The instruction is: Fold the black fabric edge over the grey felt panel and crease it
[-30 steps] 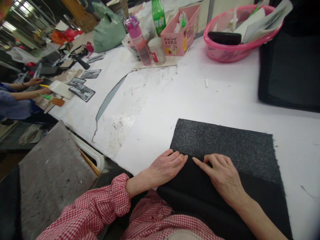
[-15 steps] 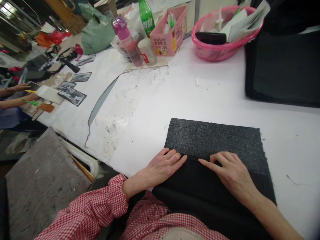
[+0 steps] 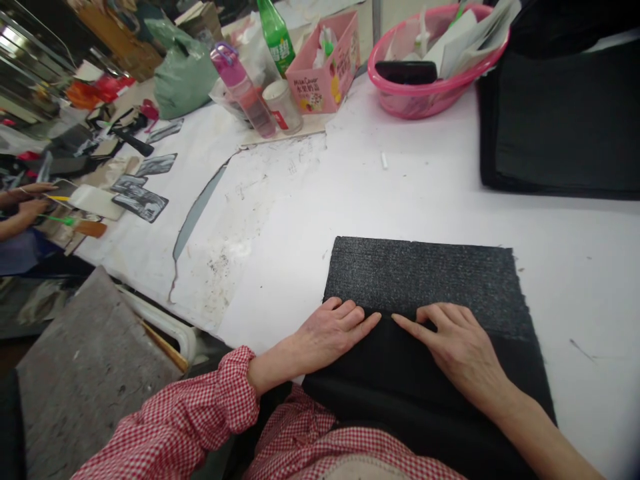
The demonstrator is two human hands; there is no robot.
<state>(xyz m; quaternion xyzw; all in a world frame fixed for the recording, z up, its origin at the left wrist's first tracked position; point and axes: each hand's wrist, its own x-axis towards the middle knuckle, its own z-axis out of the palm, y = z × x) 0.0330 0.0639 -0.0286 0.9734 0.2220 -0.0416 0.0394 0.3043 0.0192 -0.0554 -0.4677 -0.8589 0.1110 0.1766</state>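
Note:
A rough dark grey fabric panel (image 3: 425,273) lies flat on the white table (image 3: 320,200) in front of me. A smoother black fabric layer (image 3: 400,387) overlaps its near edge and runs down toward my lap. My left hand (image 3: 333,330) rests flat on the left part of that overlap, fingers stretched out together. My right hand (image 3: 457,343) lies flat on the right part, index finger pointing left along the black layer's edge. The fingertips of both hands nearly meet. Neither hand grips anything.
A stack of black fabric (image 3: 560,120) sits at the back right. A pink basin (image 3: 430,67) with papers, a pink box (image 3: 327,70), a green bottle (image 3: 273,33) and a pink bottle (image 3: 243,83) stand at the back. Another person's hands (image 3: 23,203) work far left. A grey felt board (image 3: 90,373) is beside me.
The view has shifted, so things sit further left in the picture. My right hand slid slightly left along the fabric edge; both hands stay flat on the overlap.

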